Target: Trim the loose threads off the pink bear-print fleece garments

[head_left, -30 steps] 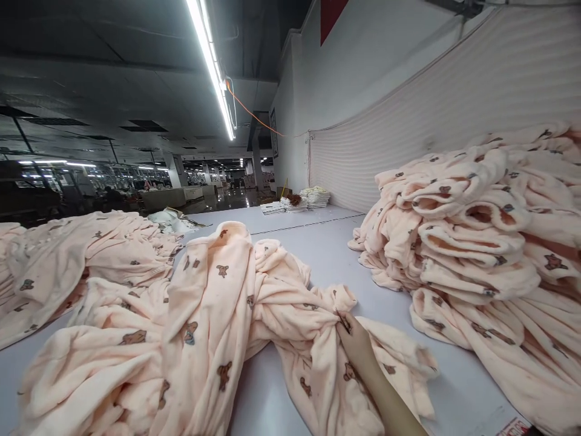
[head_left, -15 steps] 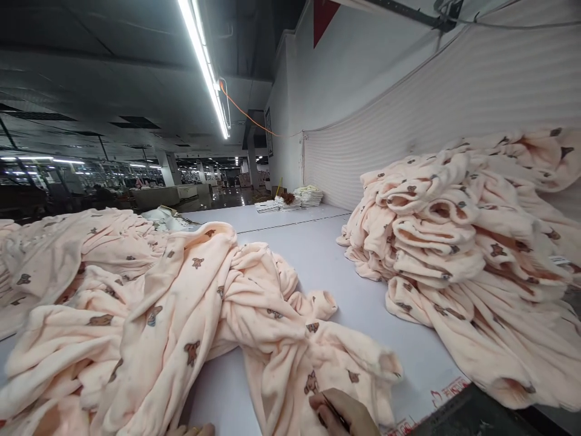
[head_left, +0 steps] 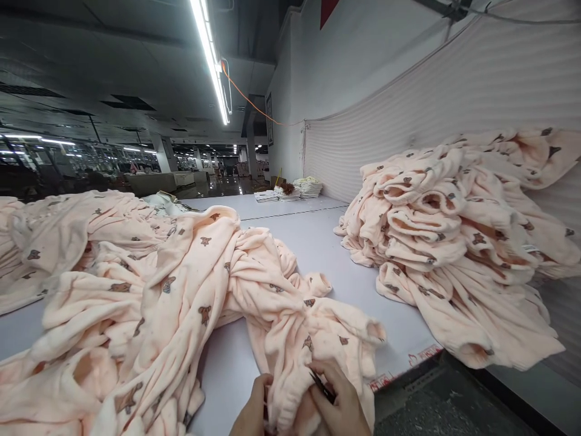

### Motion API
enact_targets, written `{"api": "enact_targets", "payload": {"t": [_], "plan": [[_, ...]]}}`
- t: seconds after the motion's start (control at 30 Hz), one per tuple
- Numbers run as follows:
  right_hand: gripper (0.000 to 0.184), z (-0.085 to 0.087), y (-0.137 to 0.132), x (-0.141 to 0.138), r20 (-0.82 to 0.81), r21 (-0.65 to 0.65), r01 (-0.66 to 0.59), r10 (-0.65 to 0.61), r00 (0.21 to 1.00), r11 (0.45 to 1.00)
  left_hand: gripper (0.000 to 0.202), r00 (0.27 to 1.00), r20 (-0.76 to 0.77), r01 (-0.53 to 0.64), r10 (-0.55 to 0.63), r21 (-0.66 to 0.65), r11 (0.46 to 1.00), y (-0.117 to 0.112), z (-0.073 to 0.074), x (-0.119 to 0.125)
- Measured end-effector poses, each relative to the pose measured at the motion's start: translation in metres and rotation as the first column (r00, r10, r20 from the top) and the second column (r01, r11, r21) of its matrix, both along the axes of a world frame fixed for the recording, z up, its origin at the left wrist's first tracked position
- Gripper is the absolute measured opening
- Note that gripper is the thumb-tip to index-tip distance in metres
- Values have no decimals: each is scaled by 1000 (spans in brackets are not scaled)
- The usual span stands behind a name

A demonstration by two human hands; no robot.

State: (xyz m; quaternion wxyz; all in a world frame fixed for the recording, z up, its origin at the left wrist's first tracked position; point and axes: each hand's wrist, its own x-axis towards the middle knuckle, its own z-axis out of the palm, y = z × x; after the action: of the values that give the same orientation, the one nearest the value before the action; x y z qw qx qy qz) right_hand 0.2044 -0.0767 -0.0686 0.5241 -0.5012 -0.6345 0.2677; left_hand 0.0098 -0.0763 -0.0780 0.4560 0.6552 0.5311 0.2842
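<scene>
pink garment lies on the near part of the tabletop. left hand has its grip pinching the gathered band; right hand, its grip around a slim dark tool.

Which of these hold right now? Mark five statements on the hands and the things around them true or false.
1. The right hand holds a dark pointed tool. True.
2. The left hand is out of view. False: the left hand is at the gathered pink fabric, near the bottom edge.
3. The white stack lies on the far part of the table. True.
4. The pile at the picture's right is plain blue. False: it is pale pink with small brown printed figures.
5. The long ceiling light is off. False: it is lit.
</scene>
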Motion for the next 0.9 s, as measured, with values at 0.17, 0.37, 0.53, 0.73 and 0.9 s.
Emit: {"api": "enact_targets", "payload": {"t": [0.17, 0.37, 0.53, 0.73, 0.9], "plan": [[23, 15, -7, -12, -88, 71, 111, -105, 991, 991, 55, 887, 428, -234, 176, 87, 968, -6, 27, 17], [29, 18, -7, -34, -150, -54, 25, -33, 988, 998, 70, 698, 664, -421, 268, 78, 904, -13, 38, 22], [27, 22, -13, -41, -169, 30, 161, -154, 974, 986, 55, 640, 729, -356, 243, 1, 934, -12, 38, 23], [11, 50, -13, -34, -31, 46, 178, -177, 984, 983, 42, 876, 461, -289, 140, 270, 919, -12, 40, 19], [11, 55, -10, -48, 111, 39, 429, -431, 896, 902, 50, 866, 467, -197, 178, -8, 980, -13, 24, 17]]}}
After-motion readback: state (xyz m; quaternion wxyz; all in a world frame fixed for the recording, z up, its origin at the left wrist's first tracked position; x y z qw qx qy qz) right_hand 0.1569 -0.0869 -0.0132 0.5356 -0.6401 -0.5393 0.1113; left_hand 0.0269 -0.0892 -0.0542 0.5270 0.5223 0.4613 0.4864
